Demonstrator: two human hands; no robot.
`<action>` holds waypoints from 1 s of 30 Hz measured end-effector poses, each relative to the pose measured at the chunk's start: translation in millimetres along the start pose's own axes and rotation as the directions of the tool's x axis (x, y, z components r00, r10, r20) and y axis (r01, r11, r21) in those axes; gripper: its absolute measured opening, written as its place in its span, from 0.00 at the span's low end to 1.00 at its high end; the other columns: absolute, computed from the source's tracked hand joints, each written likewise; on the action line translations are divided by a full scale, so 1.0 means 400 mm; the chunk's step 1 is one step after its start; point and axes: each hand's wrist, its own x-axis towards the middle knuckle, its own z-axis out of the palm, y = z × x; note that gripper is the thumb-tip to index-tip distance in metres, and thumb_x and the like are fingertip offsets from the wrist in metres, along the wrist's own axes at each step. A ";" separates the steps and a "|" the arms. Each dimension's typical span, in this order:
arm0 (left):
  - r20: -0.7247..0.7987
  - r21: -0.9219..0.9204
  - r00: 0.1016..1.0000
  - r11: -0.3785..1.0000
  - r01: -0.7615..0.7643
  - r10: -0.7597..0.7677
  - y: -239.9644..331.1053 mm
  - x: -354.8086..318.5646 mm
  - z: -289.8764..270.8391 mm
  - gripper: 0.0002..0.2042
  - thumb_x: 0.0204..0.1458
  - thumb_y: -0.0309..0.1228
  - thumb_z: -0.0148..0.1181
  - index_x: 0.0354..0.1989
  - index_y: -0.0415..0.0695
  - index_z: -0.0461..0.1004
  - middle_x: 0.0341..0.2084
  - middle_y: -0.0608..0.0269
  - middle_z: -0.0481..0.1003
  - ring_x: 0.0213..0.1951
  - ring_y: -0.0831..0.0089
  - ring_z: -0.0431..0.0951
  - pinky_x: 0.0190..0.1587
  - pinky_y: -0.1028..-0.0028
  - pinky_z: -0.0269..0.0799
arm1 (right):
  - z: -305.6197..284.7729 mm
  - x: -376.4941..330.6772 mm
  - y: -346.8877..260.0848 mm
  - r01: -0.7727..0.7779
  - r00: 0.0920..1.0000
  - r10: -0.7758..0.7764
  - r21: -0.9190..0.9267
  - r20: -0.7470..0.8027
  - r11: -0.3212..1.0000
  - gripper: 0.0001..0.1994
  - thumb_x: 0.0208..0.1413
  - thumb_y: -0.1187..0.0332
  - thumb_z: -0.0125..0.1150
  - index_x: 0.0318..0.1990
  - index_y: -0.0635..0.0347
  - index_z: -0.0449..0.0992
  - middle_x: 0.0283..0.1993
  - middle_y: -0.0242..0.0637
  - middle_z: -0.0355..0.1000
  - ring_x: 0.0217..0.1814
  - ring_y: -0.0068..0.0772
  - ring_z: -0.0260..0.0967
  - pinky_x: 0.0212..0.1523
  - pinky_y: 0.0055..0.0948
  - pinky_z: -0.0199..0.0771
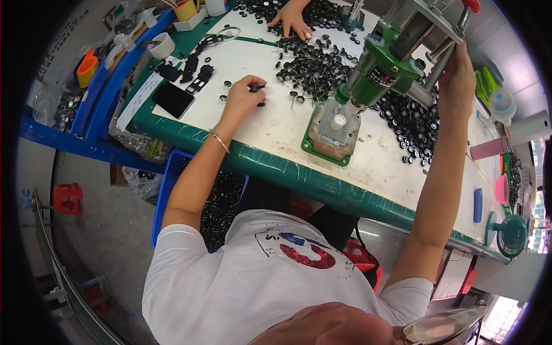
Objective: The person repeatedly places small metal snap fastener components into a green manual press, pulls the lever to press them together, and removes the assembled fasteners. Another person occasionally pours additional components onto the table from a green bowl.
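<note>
My left hand (244,99) is closed around small black wheels (257,88) just above the white tabletop, left of the press. A few loose wheels lie beside it. My right hand (457,80) is raised at the right, gripping the metal lever (440,68) of a green hand press (374,75); some of its fingers are hidden. Under the press head, a small white round piece (338,121) sits on the metal base plate (345,138). Behind the press spreads a heap of black wheels, some with thin metal axles (313,69).
More wheels (411,123) lie right of the press. Another person's hand (292,22) reaches into the far heap. A black phone (173,99) and black plastic parts (200,79) lie at the left. Below the table's green edge (270,164) stands a blue bin (167,195) of dark parts.
</note>
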 end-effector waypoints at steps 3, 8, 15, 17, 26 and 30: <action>0.030 0.082 1.000 0.997 -0.005 0.003 -0.001 0.013 0.005 0.10 0.44 0.26 0.60 0.36 0.40 0.76 0.22 0.62 0.74 0.23 0.75 0.75 0.27 0.77 0.70 | -0.054 -0.063 0.038 -0.038 0.997 0.038 -0.006 -0.073 0.999 0.14 0.62 0.58 0.53 0.40 0.63 0.73 0.30 0.27 0.69 0.30 0.18 0.66 0.24 0.19 0.64; 0.127 0.320 0.990 0.942 -0.098 0.059 0.024 0.025 0.098 0.15 0.41 0.35 0.66 0.35 0.40 0.77 0.23 0.59 0.76 0.25 0.70 0.76 0.31 0.74 0.71 | -0.144 -0.161 0.117 -0.222 0.975 0.217 -0.136 -0.053 0.965 0.14 0.61 0.59 0.54 0.41 0.63 0.73 0.23 0.26 0.67 0.21 0.16 0.64 0.18 0.16 0.62; 0.217 0.515 0.972 0.836 -0.188 0.086 0.045 0.054 0.137 0.16 0.34 0.32 0.68 0.34 0.40 0.78 0.25 0.53 0.78 0.29 0.65 0.79 0.35 0.70 0.73 | -0.210 -0.239 0.263 -0.015 0.966 0.201 -0.746 0.160 0.666 0.09 0.56 0.66 0.59 0.39 0.60 0.77 0.30 0.34 0.75 0.28 0.22 0.69 0.31 0.23 0.69; 0.208 0.454 0.964 0.857 -0.245 0.166 0.024 0.055 0.121 0.13 0.35 0.28 0.67 0.33 0.41 0.77 0.23 0.56 0.77 0.26 0.68 0.78 0.32 0.72 0.72 | -0.201 -0.251 0.305 0.132 0.959 0.132 -0.811 0.249 0.570 0.09 0.52 0.67 0.61 0.39 0.59 0.77 0.36 0.41 0.75 0.35 0.37 0.75 0.37 0.31 0.72; 0.263 0.002 0.960 0.995 0.098 -0.095 0.066 -0.035 0.081 0.12 0.46 0.23 0.62 0.42 0.41 0.78 0.21 0.70 0.74 0.22 0.85 0.69 0.22 0.83 0.59 | -0.154 -0.272 0.406 0.345 0.938 -0.031 -0.913 0.346 0.216 0.13 0.49 0.66 0.61 0.44 0.53 0.75 0.44 0.34 0.68 0.46 0.38 0.69 0.39 0.36 0.73; 0.271 -0.165 0.943 0.956 0.241 -0.191 0.050 -0.057 0.068 0.11 0.48 0.26 0.64 0.40 0.39 0.78 0.26 0.64 0.78 0.25 0.84 0.73 0.24 0.84 0.62 | -0.141 -0.262 0.401 0.322 0.941 0.046 -0.926 0.336 0.195 0.08 0.50 0.65 0.61 0.37 0.55 0.75 0.41 0.33 0.68 0.43 0.37 0.69 0.37 0.36 0.73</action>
